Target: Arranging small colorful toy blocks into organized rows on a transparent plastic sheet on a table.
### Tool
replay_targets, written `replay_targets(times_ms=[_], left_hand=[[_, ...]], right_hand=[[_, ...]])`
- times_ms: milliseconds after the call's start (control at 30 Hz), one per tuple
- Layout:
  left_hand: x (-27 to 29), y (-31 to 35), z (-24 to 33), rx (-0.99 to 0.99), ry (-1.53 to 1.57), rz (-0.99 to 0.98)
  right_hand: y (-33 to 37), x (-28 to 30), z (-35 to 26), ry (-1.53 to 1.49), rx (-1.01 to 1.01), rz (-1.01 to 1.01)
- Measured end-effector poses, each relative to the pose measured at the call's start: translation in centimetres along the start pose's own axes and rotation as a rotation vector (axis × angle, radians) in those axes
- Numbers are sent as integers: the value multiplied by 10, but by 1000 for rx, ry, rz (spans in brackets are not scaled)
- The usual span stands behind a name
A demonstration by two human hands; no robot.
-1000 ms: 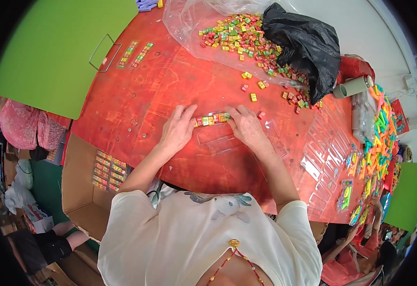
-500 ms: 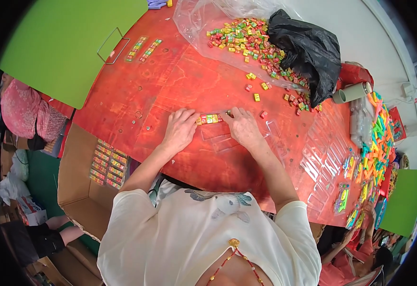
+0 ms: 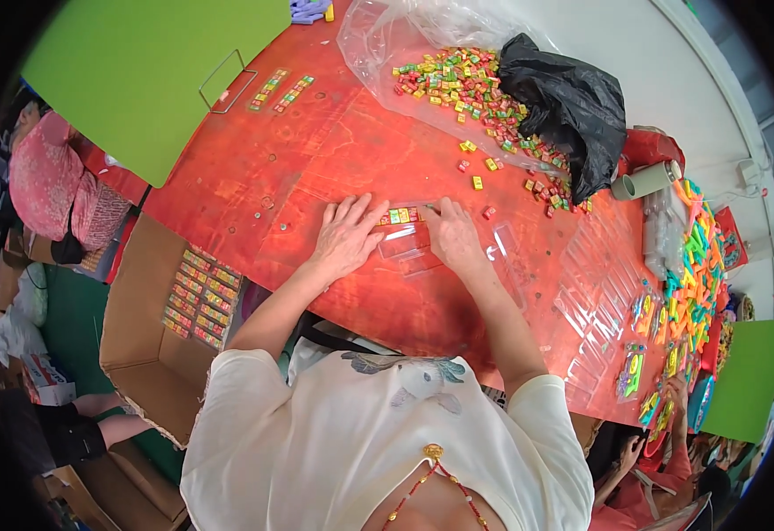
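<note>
Red tabletop [image 3: 334, 155], small packs [image 3: 399, 216] between hands [image 3: 346, 237] [image 3: 454, 237]

Desk [image 3: 343, 133] red, darker streaks; block row [image 3: 400, 216] red/yellow/green, same mix in loose heap [image 3: 467, 75]; bag [image 3: 573, 97] black; left panel [image 3: 139, 71] plain lime green; carton [image 3: 139, 327] brown; shirt [image 3: 352, 451] white, blue-grey print; necklace [image 3: 471, 504] red with gold; plastic pile [image 3: 701, 257] orange/green/yellow; tumbler [image 3: 646, 181] pale green; person's top at left [image 3: 46, 173] pink, pale floral pattern

My left hand [image 3: 348, 235], spread, by left end of packet row [image 3: 401, 216]; my right hand [image 3: 454, 237] at other end. Clear tray [image 3: 417, 263] nearer me on red table [image 3: 352, 150]. Packet pile [image 3: 459, 78] beyond, beside black bag [image 3: 568, 102].
</note>
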State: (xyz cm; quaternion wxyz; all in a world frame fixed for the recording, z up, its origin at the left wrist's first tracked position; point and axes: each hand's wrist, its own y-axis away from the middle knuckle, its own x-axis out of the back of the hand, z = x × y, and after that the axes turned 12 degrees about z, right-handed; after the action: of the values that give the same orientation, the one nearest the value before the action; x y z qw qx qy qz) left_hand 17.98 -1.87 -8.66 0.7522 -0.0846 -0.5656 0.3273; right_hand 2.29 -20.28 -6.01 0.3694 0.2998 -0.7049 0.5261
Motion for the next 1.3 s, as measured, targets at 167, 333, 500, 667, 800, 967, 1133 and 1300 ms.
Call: replay_targets(times_ms=[167,333,500,667,800,967,1133,1300], left_hand=[[-7,-5,-4,-50,-35,-41],[-11,-10,-9,-39,2,-26],[-13,-22,0,-55,-50,-3],[-37,-49,20,-71,-97,-115],[-32,-63,10,-70,-142,-108],[-38,-82,-14,-123,-176,-69],[-42,-102,-56,-69,-186,123],[-28,-150,-139,46,-409,287]], right_hand=[[6,-12,16,-48,-124,60],[2,-13,17,-123,-201,82],[-2,-30,21,-246,-251,129],[-6,-22,14,-134,-243,62],[-32,-29,2,-78,-259,7],[-59,-42,9,-196,-331,-6],[-48,-43,33,-303,-338,109],[-22,-4,30,-262,-402,120]])
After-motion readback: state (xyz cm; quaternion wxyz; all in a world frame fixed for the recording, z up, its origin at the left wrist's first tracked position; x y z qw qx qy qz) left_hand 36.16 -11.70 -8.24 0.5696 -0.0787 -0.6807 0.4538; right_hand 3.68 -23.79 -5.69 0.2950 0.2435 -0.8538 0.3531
